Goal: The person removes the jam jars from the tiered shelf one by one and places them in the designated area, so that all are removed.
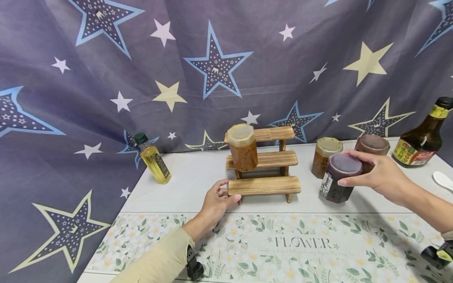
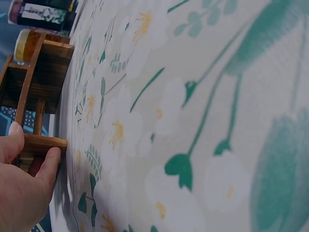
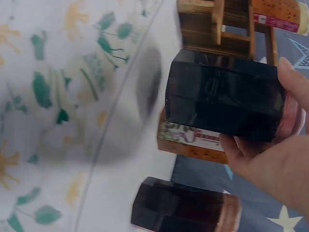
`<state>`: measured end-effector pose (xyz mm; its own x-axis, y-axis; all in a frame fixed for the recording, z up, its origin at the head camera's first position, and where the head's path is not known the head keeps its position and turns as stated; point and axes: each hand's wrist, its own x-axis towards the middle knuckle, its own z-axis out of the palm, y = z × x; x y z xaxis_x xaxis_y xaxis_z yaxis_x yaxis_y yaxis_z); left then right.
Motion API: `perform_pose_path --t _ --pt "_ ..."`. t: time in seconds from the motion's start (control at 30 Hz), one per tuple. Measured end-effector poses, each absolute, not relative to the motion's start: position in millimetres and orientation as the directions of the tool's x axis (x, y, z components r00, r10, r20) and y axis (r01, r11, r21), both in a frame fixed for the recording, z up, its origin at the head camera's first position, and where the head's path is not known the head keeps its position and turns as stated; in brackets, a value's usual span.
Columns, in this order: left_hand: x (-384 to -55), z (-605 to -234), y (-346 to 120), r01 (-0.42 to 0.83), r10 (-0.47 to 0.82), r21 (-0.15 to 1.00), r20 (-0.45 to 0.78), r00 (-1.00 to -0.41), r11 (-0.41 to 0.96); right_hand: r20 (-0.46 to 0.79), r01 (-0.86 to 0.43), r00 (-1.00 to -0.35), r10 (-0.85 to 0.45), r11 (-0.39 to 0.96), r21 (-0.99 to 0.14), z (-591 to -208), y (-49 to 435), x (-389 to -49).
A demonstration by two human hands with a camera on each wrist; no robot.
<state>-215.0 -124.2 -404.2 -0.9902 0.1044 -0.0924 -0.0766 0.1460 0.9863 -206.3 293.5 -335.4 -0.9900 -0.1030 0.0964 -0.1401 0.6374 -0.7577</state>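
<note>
My left hand grips the left end of the lowest step of a three-step wooden stand, seen also in the left wrist view, where the stand appears sideways. On the left of the middle step stands a jar of orange-brown preserve with a pale lid. By its purple lid, my right hand holds a dark hexagonal jar. In the right wrist view this dark jar is off the table, slightly tilted, with a shadow beneath. Part of its label faces left.
Behind the held jar stand another orange-brown jar and a dark jar, partly hidden by my right hand. A brown sauce bottle and white spoon are at right. A green-capped oil bottle stands left. A star-patterned curtain hangs behind.
</note>
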Motion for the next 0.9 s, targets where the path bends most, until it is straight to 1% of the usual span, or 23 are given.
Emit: perform_pose_path --t 0.13,0.47,0.9 --pt "-215 -405 -124 -0.078 0.102 0.986 -0.094 -0.990 0.149 0.072 -0.119 -0.992 -0.099 0.638 -0.761 -343 292 -207" --pt "-215 -404 -123 -0.081 0.094 0.988 -0.094 -0.991 0.135 0.063 -0.113 -0.993 -0.101 0.623 -0.774 -353 291 -207" --pt "-216 -405 -124 -0.088 0.108 0.989 -0.101 -0.989 0.121 0.079 -0.125 -0.992 -0.103 0.594 -0.795 -359 287 -204"
